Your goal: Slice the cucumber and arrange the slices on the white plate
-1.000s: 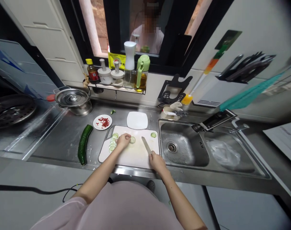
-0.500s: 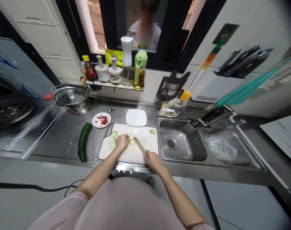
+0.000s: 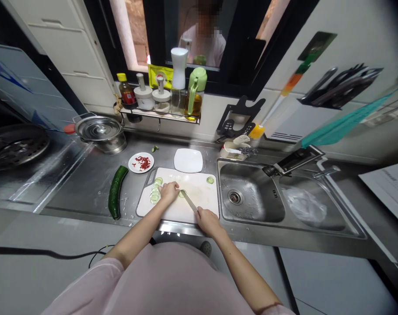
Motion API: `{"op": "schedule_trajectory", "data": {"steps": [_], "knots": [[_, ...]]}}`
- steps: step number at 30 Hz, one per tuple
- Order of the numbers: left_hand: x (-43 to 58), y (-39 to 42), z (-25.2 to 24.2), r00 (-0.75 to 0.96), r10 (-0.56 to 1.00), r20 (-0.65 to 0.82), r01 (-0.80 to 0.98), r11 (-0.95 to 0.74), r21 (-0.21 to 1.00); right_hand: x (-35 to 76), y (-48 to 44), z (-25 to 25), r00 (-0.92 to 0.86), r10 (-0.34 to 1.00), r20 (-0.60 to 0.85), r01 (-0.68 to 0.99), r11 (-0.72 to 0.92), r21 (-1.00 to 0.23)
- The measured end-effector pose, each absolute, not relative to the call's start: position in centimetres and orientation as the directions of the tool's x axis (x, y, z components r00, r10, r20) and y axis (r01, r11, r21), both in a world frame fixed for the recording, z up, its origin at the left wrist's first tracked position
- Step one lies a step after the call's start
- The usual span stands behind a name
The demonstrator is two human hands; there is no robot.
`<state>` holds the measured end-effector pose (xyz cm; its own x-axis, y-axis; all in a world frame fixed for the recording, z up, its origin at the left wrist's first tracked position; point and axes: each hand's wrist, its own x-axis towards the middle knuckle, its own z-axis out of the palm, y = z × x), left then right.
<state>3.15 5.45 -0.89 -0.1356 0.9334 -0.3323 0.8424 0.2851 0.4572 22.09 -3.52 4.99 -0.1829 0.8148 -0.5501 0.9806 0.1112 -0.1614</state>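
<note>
My right hand [image 3: 208, 219] grips the handle of a kitchen knife [image 3: 190, 203]. Its blade points up and left across the white cutting board [image 3: 199, 210], with the tip over a cucumber slice [image 3: 181, 194]. Beside that slice is my left hand [image 3: 169, 192], fingers drawn together and curled; whether they pinch anything is too small to see. Left of this hand lie several overlapping cucumber slices [image 3: 155, 197]. One more cucumber piece [image 3: 210, 180] rests near the board's upper right corner. A whole green cucumber [image 3: 116, 192] lies on the counter to the left.
Behind the board are a white square plate [image 3: 188, 160] and a round plate [image 3: 132, 165] of chopped red bits. A lidded steel pot [image 3: 102, 133] stands at back left. The sink [image 3: 251, 210] adjoins the board's right side. A condiment rack [image 3: 162, 114] hangs above the counter.
The knife has shifted slightly left, and its tip now overlaps the single cucumber slice next to my left hand. The whole view has shifted a little; the other things stay put.
</note>
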Motion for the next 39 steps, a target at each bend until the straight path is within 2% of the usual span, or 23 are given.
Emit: {"op": "schedule_trajectory", "data": {"steps": [13,27,35,39], "knots": [[3.1,5.6,-0.6,-0.116,0.930,-0.349,0.852,0.273,0.446,20.9,-3.0,5.3,-0.152,0.783,-0.603,0.986,0.082,-0.142],[3.1,6.1,-0.9,-0.116,0.931,-0.346,0.876,0.260,0.405,21.5,-3.5,5.8,-0.158,0.777,-0.609,0.987,0.125,-0.097],[3.2,5.9,-0.7,-0.081,0.941,-0.328,0.878,0.223,0.423,21.4,-3.1,5.5,-0.177,0.783,-0.596,0.984,0.150,-0.095],[3.2,5.4,-0.8,0.009,0.957,-0.290,0.861,0.140,0.489,21.8,-2.9,5.5,-0.188,0.774,-0.605,0.982,0.159,-0.102]]}}
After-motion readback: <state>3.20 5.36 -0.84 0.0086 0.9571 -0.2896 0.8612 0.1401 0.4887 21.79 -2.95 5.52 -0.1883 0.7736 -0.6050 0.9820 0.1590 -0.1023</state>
